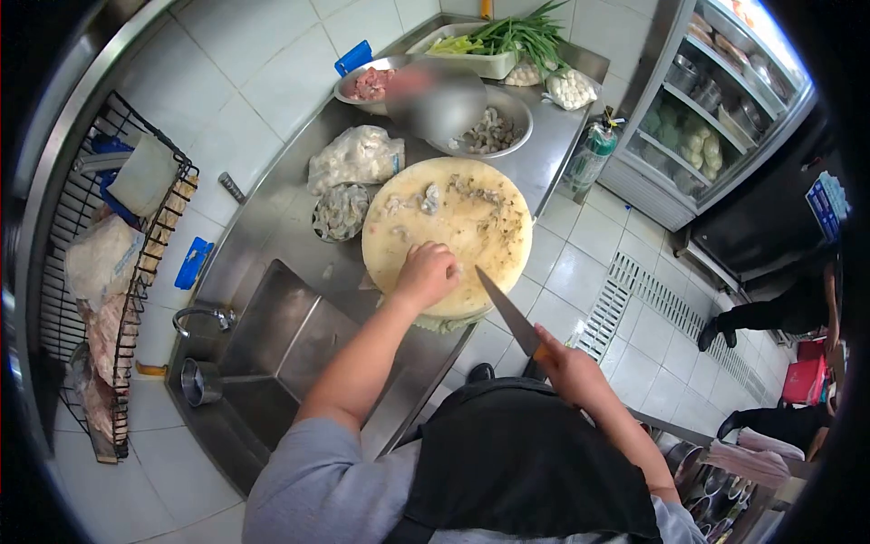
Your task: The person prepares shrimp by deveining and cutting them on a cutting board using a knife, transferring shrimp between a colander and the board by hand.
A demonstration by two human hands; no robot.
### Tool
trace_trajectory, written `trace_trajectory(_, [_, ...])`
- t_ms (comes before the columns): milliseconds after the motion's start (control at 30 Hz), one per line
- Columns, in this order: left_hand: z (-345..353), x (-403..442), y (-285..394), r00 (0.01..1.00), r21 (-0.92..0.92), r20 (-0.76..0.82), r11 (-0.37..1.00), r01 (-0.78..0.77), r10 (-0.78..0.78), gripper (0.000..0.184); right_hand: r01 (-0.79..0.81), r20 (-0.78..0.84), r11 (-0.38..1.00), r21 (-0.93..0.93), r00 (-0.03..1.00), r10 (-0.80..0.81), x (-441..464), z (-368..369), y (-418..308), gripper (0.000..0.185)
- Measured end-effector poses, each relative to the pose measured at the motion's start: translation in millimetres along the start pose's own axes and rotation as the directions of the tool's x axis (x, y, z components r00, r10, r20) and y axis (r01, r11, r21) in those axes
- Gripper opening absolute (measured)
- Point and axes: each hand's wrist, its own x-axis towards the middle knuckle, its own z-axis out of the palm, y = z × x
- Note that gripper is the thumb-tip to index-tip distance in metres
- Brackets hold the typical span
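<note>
A round, pale cutting board [435, 222] lies on the steel counter, with grey shrimp pieces [430, 199] and dark scraps [485, 204] on it. My left hand [430, 274] is over the board's near-left part, its fingers curled together; a small pale bit shows at the fingertips, too small to name. My right hand [569, 370] grips the handle of a knife [509, 313], whose blade points up-left with its tip over the board's right edge. Left of the board stands a container of grey shrimp [343, 213], beside a plastic bag of pale food [356, 159].
Behind the board are a bowl of shrimp [494, 131], a bowl of red meat [370, 84] and a tray of green onions [507, 41]. A sink [285, 335] lies at left, a wire rack [136, 272] beyond. Another person's legs [770, 317] show at right.
</note>
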Motion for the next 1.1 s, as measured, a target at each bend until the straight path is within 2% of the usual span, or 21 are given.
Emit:
trace_trajectory(67, [1,-9,7,1.0,-0.045,-0.003,0.999,-0.012,0.012,0.008,-0.019,0.006,1.0,0.024,1.0,0.019,1,-5,-3,0.064])
trace_trajectory(133, [2,-13,10,0.994,-0.125,-0.086,0.99,0.063,-0.074,0.008,-0.022,-0.039,0.998,0.059,0.999,0.024,2,-5,-5,0.063])
trace_trajectory(200, [7,-14,8,0.993,-0.164,-0.08,0.984,0.068,-0.082,0.008,-0.012,-0.014,0.993,0.121,1.0,0.014,-1,-13,-9,0.06])
trace_trajectory(267, [11,-15,9,0.992,-0.198,-0.083,0.977,0.074,-0.091,0.009,-0.002,0.087,0.917,0.398,0.996,-0.036,-1,-18,-12,0.059])
trace_trajectory(333, [9,-17,13,0.989,-0.117,-0.12,0.991,0.069,-0.083,0.008,-0.024,0.115,0.913,0.408,0.993,-0.025,2,-15,-11,0.06])
trace_trajectory(433, [11,-18,11,0.987,-0.111,-0.125,0.99,0.091,-0.105,0.009,-0.005,0.128,0.909,0.416,0.99,-0.053,5,-13,-17,0.059])
trace_trajectory(500, [12,-18,9,0.987,-0.091,-0.123,0.991,0.095,-0.105,0.009,-0.14,0.225,0.887,0.44,0.973,0.041,2,-21,-29,0.059])
trace_trajectory(533, [12,-17,9,0.987,-0.076,-0.122,0.992,0.098,-0.107,0.01,-0.139,0.224,0.885,0.444,0.974,0.04,3,-17,-26,0.059])
trace_trajectory(633, [10,-17,12,0.985,-0.072,-0.053,0.984,0.161,-0.165,0.009,-0.029,0.08,0.871,0.491,0.997,-0.012,3,-7,-19,0.058])
trace_trajectory(733, [10,-16,12,0.985,-0.061,-0.046,0.985,0.161,-0.163,0.009,-0.058,0.155,0.905,0.421,0.988,-0.009,4,-9,-19,0.058])
trace_trajectory(833, [9,-15,13,0.985,-0.049,-0.036,0.985,0.167,-0.169,0.009,-0.016,0.108,0.907,0.42,0.994,-0.032,6,-5,-18,0.058])
trace_trajectory(933, [7,-15,14,0.985,-0.052,-0.03,0.984,0.169,-0.171,0.01,-0.074,0.15,0.912,0.403,0.989,0.014,5,-7,-20,0.058])
trace_trajectory(1033, [7,-14,14,0.987,-0.047,-0.027,0.986,0.158,-0.159,0.01,0.006,0.1,0.919,0.395,0.994,-0.049,10,2,-13,0.059])
trace_trajectory(1100, [7,-14,14,0.988,-0.04,-0.029,0.987,0.153,-0.154,0.009,0.011,0.113,0.883,0.469,0.991,-0.073,16,5,-11,0.06])
